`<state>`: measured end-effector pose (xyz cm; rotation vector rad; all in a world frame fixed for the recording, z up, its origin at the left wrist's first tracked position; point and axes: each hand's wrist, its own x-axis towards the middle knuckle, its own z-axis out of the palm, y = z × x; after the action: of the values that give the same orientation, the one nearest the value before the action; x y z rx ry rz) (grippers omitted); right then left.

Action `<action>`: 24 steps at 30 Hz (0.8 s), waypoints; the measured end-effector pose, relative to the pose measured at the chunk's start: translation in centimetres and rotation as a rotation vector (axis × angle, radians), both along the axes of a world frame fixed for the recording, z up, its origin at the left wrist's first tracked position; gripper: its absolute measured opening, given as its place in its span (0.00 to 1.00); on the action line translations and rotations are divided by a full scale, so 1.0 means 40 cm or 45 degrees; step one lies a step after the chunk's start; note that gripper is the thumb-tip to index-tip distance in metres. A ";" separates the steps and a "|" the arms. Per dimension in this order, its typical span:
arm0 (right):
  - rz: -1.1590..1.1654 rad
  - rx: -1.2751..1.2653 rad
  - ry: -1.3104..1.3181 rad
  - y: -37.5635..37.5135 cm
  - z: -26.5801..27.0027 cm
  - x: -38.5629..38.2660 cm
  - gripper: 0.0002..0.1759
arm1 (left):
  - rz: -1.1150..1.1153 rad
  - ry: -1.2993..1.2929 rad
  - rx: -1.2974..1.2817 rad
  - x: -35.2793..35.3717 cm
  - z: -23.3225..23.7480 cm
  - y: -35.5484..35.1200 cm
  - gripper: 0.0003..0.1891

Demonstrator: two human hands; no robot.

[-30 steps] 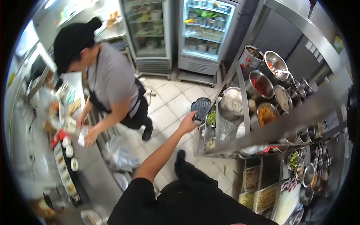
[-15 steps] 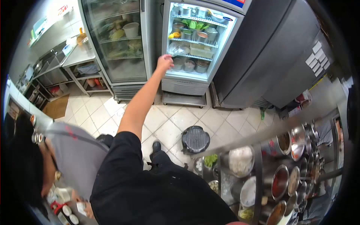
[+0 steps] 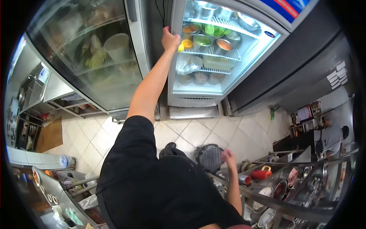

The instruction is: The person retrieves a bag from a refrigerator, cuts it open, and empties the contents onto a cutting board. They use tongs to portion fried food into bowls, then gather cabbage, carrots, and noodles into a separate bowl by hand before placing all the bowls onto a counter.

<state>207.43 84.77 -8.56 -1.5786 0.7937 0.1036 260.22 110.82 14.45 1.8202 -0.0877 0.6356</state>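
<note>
Touching fridge [image 3: 215, 59]; left hand [image 3: 170, 39] (fingertips hidden)

The left hand [image 3: 170, 38] of a person in a black short-sleeved shirt [image 3: 167, 183] reaches the left edge of a lit, glass-fronted refrigerator [image 3: 202, 93] — its wire shelves stocked with metal containers and green leaves [image 3: 214, 30]. The blurred right hand [image 3: 228, 157] hangs beside a round, dark ridged stool [image 3: 210, 158] on the pale tiled floor [image 3: 190, 131] — near metal racks of bowls and a red container with an orange handle [image 3: 261, 174].

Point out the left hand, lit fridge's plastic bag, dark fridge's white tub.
Left hand [image 3: 170, 39]: head view, middle of the hand.
Bag [image 3: 188, 63]: head view, bulging middle.
Tub [image 3: 116, 47]: head view, outer wall.
</note>
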 end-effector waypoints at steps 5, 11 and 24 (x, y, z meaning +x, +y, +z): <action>0.267 -0.001 -0.156 0.162 0.103 0.352 0.18 | 0.056 -0.102 -0.186 -0.039 -0.036 -0.012 0.25; 0.314 0.154 -0.177 0.291 0.164 0.576 0.22 | -0.792 -0.062 -0.589 -0.350 -0.106 0.129 0.07; -0.619 0.667 -0.158 -0.083 0.146 0.190 0.34 | -0.654 0.252 0.695 0.338 -0.770 -0.249 0.14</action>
<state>215.02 81.45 -2.72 -0.8649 0.9405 -0.1310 273.73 100.86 -16.35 2.2493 -0.6240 0.0596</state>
